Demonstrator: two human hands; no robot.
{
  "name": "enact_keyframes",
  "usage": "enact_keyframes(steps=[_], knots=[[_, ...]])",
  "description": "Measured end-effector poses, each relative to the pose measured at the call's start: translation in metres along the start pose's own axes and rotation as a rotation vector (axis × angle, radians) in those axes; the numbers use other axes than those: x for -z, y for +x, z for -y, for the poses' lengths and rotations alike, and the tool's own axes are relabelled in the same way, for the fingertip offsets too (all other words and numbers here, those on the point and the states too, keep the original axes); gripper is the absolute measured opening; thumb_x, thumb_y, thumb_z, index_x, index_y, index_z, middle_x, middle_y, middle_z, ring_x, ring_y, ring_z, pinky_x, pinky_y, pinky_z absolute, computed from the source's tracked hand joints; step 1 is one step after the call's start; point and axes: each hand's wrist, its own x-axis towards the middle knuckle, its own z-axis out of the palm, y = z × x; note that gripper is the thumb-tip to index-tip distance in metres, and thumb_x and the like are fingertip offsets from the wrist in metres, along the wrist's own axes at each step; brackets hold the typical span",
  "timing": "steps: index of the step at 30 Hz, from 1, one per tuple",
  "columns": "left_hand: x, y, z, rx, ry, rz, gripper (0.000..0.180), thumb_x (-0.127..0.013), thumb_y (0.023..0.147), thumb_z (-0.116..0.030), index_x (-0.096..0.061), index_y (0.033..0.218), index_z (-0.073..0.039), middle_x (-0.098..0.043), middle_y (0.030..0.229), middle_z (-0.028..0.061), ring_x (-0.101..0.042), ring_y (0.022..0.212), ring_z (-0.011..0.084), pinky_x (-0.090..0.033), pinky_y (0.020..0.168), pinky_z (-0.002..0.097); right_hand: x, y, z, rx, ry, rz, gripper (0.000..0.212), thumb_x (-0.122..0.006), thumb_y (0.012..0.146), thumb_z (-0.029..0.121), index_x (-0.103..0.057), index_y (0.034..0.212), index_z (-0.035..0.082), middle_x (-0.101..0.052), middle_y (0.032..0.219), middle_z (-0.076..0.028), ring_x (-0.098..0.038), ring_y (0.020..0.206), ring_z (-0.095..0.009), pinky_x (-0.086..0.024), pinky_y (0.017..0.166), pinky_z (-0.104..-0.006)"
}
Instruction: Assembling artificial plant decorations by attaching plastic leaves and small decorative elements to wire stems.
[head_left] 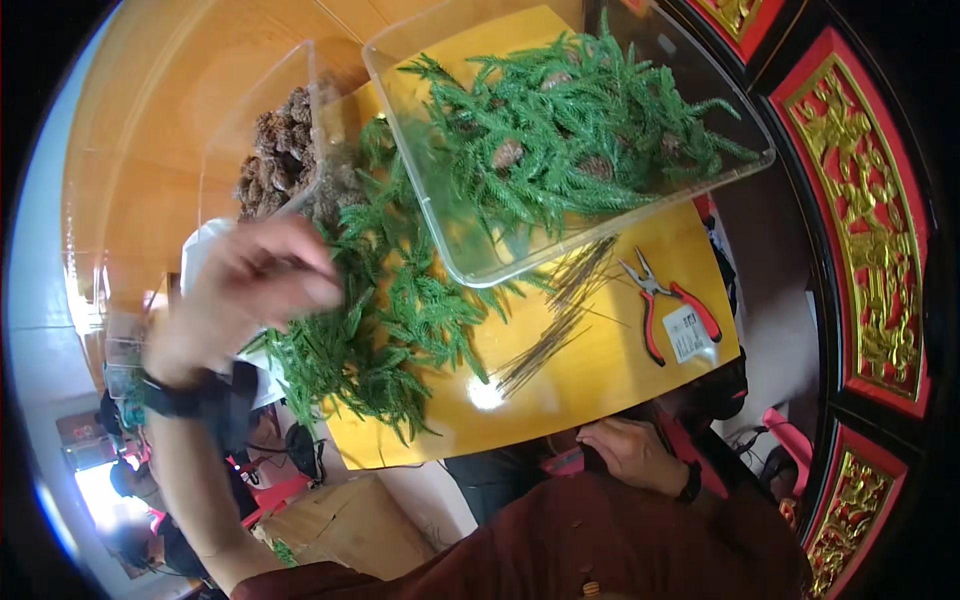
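Observation:
My left hand (265, 285), smeared by motion, is raised over the left side of the yellow table, in front of a heap of green artificial pine sprigs (430, 300). Its fingers look bent, but whether they hold anything does not show. Behind it, brown pine cones (280, 150) fill a clear plastic box (308, 95). My right hand (630, 455) is low by the table's near edge, against my body, its fingers curled together and partly hidden. On the table lie thin brown wire stems (550, 345) and red-handled pliers (650, 290).
A large clear bin (440, 235) of green sprigs with pine cones among them stands at the back, partly over the table (600, 370). A white label (688, 333) lies by the pliers. Below left is a cardboard box (345, 520); carved red-and-gold panels (855, 220) line the right.

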Motion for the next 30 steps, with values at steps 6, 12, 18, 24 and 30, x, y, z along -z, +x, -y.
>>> enact_keyframes(steps=[6, 12, 18, 24, 30], knots=[[-0.15, 0.002, 0.066, -0.303, 0.261, 0.124, 0.018, -0.073, 0.081, -0.014, -0.064, 0.093, -0.004, -0.059, 0.084, 0.0088, -0.059, 0.077, 0.0213, -0.048, 0.067, 0.0316, -0.011, -0.028, 0.019, 0.09, -0.019, 0.023, 0.008, -0.06, 0.083, 0.003, -0.059, 0.09, 0.003, -0.061, 0.079, -0.013, -0.063, 0.074, -0.03, -0.051, 0.063, -0.0375], [-0.15, -0.03, 0.044, -0.346, 0.397, -0.188, 0.021, -0.074, 0.08, -0.022, -0.069, 0.09, -0.004, -0.066, 0.092, 0.0117, -0.062, 0.077, 0.0211, -0.05, 0.067, 0.0309, -0.012, -0.053, 0.032, 0.102, -0.14, 0.033, 0.007, -0.059, 0.082, 0.002, -0.058, 0.089, 0.003, -0.059, 0.076, -0.012, -0.062, 0.072, -0.029, -0.052, 0.063, -0.0368], [-0.004, -0.044, -0.006, 0.034, 0.179, -0.205, 0.03, -0.068, 0.086, -0.029, -0.068, 0.094, 0.0, -0.066, 0.079, 0.0021, -0.06, 0.073, 0.0102, -0.048, 0.068, 0.0272, -0.011, -0.049, 0.029, 0.127, -0.171, 0.033, 0.008, -0.06, 0.081, 0.001, -0.059, 0.089, 0.004, -0.059, 0.076, -0.011, -0.062, 0.071, -0.029, -0.052, 0.064, -0.0363], [0.168, 0.028, 0.011, 0.299, 0.367, -0.316, 0.047, -0.059, 0.089, -0.044, -0.056, 0.121, -0.009, -0.062, 0.106, 0.0037, -0.058, 0.088, 0.0108, -0.048, 0.074, 0.0285, -0.014, -0.013, 0.026, 0.099, -0.166, 0.036, 0.01, -0.061, 0.079, 0.002, -0.06, 0.089, 0.006, -0.061, 0.08, -0.011, -0.064, 0.075, -0.029, -0.053, 0.065, -0.0361], [0.193, 0.148, 0.11, 0.375, 0.37, -0.322, 0.08, -0.068, 0.08, -0.051, -0.034, 0.143, -0.016, -0.049, 0.133, 0.0151, -0.044, 0.122, 0.028, -0.044, 0.093, 0.0449, -0.024, 0.027, -0.018, -0.004, -0.081, 0.052, 0.029, -0.067, 0.076, 0.006, -0.066, 0.105, 0.008, -0.067, 0.099, -0.013, -0.066, 0.089, -0.028, -0.054, 0.073, -0.0349]])
